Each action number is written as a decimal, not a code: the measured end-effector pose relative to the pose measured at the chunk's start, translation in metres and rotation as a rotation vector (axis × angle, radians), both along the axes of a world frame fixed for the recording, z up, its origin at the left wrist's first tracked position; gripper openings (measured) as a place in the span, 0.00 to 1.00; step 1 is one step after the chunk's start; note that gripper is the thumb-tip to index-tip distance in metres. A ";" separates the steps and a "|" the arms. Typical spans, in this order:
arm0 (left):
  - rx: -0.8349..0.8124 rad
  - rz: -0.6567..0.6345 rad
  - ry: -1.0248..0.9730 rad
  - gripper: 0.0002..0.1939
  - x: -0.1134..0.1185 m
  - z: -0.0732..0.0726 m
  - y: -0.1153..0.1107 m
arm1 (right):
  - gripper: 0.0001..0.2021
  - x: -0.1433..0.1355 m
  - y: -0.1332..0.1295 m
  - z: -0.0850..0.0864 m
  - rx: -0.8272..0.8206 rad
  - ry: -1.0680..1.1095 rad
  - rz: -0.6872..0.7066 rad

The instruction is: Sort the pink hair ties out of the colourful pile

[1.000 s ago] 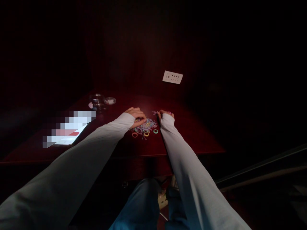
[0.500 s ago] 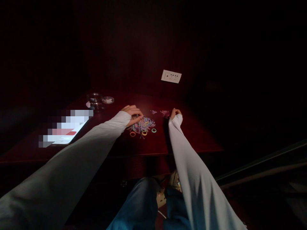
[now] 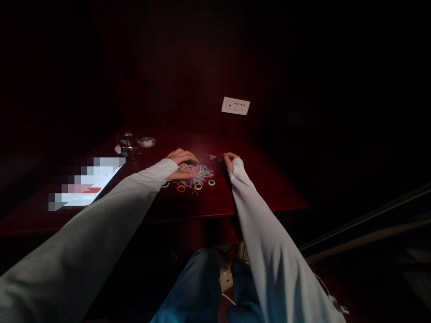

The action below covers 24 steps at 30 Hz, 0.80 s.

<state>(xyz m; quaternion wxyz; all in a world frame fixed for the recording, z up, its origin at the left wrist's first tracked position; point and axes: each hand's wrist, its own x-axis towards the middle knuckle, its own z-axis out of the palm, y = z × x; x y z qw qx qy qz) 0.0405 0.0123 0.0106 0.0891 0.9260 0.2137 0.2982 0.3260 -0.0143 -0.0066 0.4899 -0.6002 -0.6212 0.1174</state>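
A heap of thin multicoloured bands (image 3: 197, 172) lies on the dark red table (image 3: 266, 193). My left hand (image 3: 182, 162) rests at the heap's left side, fingers and thumb spread around its edge. Right of the heap, my right hand (image 3: 229, 160) is low over the table with its fingers curled together; whatever is between them is too small and dark to make out. A small purple cluster (image 3: 211, 157) lies between the hands. Along the heap's front edge are several rings, among them an orange one (image 3: 181, 189), a yellow one (image 3: 198, 186) and a green one (image 3: 211, 182).
A lit tablet or phone (image 3: 97, 186), partly pixelated, lies at the left. Behind it stand a clear jar (image 3: 128, 140) and a round lid (image 3: 147, 142). A white socket plate (image 3: 235, 106) is on the back wall. My knees are below the table's front edge.
My left hand has opened wider around the heap. My right hand has moved to where the pink-red cluster was, and that cluster no longer shows. The view has shifted slightly.
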 end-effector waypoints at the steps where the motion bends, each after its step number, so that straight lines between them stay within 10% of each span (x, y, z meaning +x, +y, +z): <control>1: -0.011 0.004 0.019 0.23 0.000 -0.002 0.001 | 0.21 -0.003 -0.002 0.001 -0.012 -0.033 0.024; 11: -0.266 -0.129 -0.154 0.17 0.009 -0.008 0.009 | 0.15 -0.020 -0.026 0.021 -0.142 -0.236 0.102; 24: -0.240 0.050 -0.273 0.19 0.006 0.003 0.009 | 0.14 -0.027 -0.026 0.017 -0.092 -0.261 0.194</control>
